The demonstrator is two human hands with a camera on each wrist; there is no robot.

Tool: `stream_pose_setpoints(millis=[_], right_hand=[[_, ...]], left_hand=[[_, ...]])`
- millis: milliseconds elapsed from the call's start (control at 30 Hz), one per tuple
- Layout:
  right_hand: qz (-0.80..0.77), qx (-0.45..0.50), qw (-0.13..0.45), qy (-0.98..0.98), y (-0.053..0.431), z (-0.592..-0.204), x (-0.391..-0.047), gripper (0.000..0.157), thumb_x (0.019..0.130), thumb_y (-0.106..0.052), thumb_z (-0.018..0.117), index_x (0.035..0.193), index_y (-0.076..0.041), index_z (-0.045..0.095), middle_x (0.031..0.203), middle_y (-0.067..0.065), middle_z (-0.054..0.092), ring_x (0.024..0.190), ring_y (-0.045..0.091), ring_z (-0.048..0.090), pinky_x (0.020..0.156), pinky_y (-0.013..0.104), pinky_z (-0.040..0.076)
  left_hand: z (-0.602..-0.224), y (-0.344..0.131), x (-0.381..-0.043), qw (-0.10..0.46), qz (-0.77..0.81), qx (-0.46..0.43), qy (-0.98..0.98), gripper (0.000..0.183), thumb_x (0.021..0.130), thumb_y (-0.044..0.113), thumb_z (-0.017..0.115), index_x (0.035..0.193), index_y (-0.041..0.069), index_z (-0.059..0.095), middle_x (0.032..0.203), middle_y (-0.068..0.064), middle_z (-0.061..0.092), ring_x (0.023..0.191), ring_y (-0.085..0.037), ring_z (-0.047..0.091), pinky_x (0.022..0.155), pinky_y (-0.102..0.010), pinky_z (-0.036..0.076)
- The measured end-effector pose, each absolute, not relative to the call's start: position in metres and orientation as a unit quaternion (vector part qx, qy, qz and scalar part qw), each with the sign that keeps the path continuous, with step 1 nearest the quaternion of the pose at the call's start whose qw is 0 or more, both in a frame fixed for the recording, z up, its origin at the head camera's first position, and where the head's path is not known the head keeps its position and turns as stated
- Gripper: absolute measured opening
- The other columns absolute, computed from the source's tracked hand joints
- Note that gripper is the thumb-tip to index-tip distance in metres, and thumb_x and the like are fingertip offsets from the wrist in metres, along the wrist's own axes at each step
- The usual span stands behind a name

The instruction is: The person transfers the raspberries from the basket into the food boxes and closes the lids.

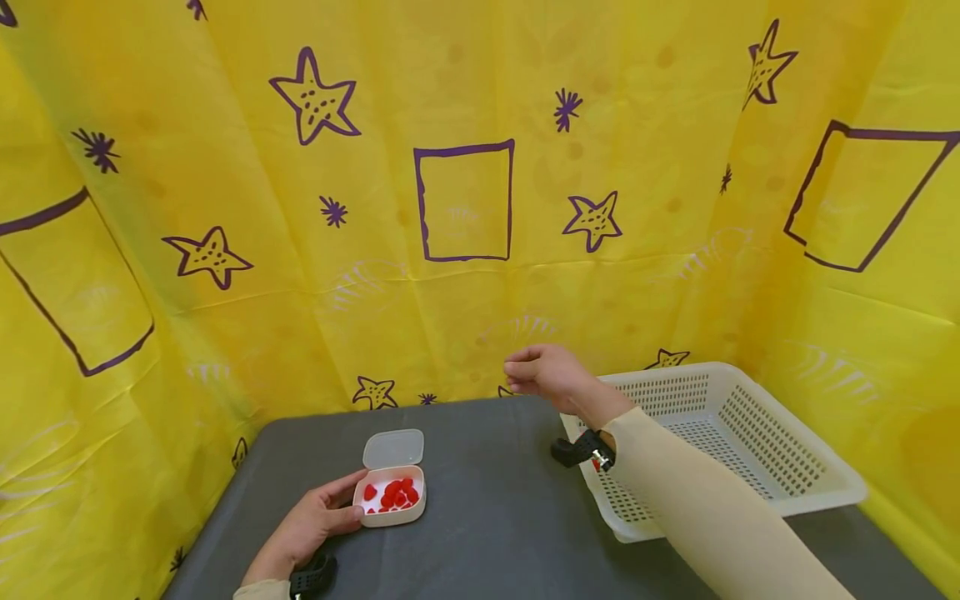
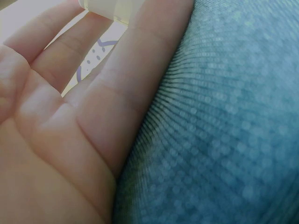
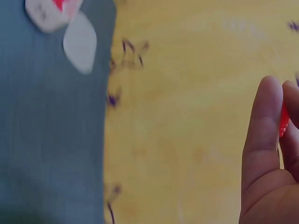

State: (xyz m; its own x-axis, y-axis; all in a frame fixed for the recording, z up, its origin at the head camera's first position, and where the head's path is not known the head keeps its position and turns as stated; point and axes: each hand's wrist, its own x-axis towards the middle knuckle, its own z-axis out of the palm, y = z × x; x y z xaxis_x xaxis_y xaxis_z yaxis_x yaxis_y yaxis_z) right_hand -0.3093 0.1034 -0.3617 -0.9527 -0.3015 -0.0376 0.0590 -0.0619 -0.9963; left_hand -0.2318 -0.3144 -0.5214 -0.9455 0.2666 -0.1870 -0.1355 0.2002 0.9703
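A small white box (image 1: 393, 518) with its lid (image 1: 393, 448) flipped back stands on the left part of the dark table. Inside it lie several small red pieces (image 1: 397, 493). My left hand (image 1: 318, 523) grips the box at its left side, thumb at the front and fingers behind; the left wrist view shows only a white edge of it at the fingertips. Above the table's far edge, my right hand (image 1: 547, 375) is raised. Between its thumb and fingers it pinches a small red bumpy piece (image 3: 283, 122), partly hidden, visible in the right wrist view.
A white perforated basket (image 1: 750, 454) stands on the right, partly behind my right forearm. Something small and red (image 1: 596, 465) shows at its left side near the wrist strap. Yellow curtains (image 1: 465, 317) with purple drawings enclose the grey table (image 1: 487, 517) at the back and sides.
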Motion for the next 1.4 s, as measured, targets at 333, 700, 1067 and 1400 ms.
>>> stream_pose_setpoints(millis=[333, 700, 1067, 1400], right_hand=[[-0.695, -0.101, 0.175, 0.69, 0.009, -0.404, -0.296, 0.02, 0.088, 0.002, 0.073, 0.107, 0.004, 0.067, 0.097, 0.015, 0.066, 0.082, 0.027, 0.069, 0.081, 0.04, 0.057], [-0.67, -0.085, 0.176, 0.716, -0.041, -0.436, -0.274, 0.013, 0.088, 0.006, 0.07, 0.1, 0.0, 0.07, 0.086, 0.012, 0.066, 0.075, 0.023, 0.069, 0.073, 0.038, 0.059], [-0.635, -0.099, 0.196, 0.741, -0.057, -0.461, -0.261, 0.021, 0.086, 0.005, 0.07, 0.106, 0.0, 0.069, 0.087, 0.009, 0.063, 0.068, 0.024, 0.064, 0.067, 0.035, 0.059], [-0.636, -0.1, 0.195, 0.74, -0.046, -0.455, -0.268, 0.021, 0.086, 0.004, 0.072, 0.107, -0.001, 0.07, 0.09, 0.009, 0.063, 0.072, 0.025, 0.065, 0.07, 0.037, 0.059]], left_hand=[[-0.523, -0.315, -0.233, 0.162, 0.635, 0.041, 0.754, 0.071, 0.091, 0.011, 0.073, 0.151, -0.002, 0.038, 0.147, -0.03, 0.041, 0.111, -0.026, 0.06, 0.088, -0.042, 0.054], [-0.523, -0.317, -0.235, 0.16, 0.636, 0.049, 0.753, 0.071, 0.092, 0.011, 0.073, 0.151, -0.004, 0.036, 0.148, -0.033, 0.037, 0.111, -0.026, 0.06, 0.089, -0.042, 0.054], [-0.523, -0.317, -0.234, 0.163, 0.634, 0.05, 0.755, 0.07, 0.093, 0.012, 0.072, 0.151, -0.004, 0.036, 0.149, -0.033, 0.036, 0.111, -0.027, 0.059, 0.089, -0.041, 0.054], [-0.522, -0.316, -0.232, 0.162, 0.628, 0.042, 0.76, 0.07, 0.092, 0.013, 0.072, 0.151, -0.003, 0.037, 0.149, -0.033, 0.037, 0.111, -0.027, 0.06, 0.089, -0.041, 0.053]])
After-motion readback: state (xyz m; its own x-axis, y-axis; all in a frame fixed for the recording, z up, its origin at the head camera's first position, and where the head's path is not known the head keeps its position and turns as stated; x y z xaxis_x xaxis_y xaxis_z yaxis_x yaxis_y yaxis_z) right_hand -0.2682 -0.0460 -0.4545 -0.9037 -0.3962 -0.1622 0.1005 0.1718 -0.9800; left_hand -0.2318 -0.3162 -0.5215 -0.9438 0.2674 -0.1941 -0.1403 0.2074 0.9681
